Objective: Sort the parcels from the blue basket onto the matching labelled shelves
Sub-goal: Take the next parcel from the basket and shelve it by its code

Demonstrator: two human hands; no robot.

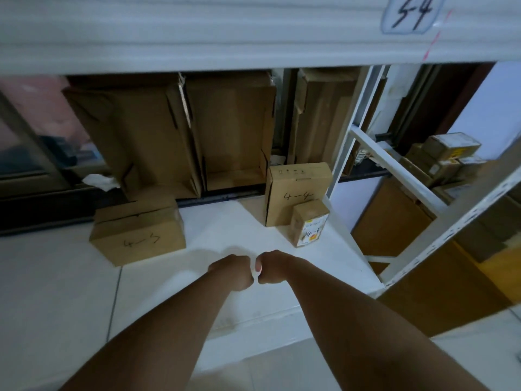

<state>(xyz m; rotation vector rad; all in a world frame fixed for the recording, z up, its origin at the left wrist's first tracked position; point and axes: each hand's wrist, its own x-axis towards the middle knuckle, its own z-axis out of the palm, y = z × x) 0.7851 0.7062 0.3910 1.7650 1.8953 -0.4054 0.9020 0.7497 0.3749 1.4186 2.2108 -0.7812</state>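
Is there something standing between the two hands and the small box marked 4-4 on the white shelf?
Nothing visible does: only bare shelf lies between the left hand, the right hand and the small box.

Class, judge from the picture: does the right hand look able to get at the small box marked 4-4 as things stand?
Probably yes. The right hand, curled against the left hand, sits just short of the small box, and only bare white shelf lies between them.
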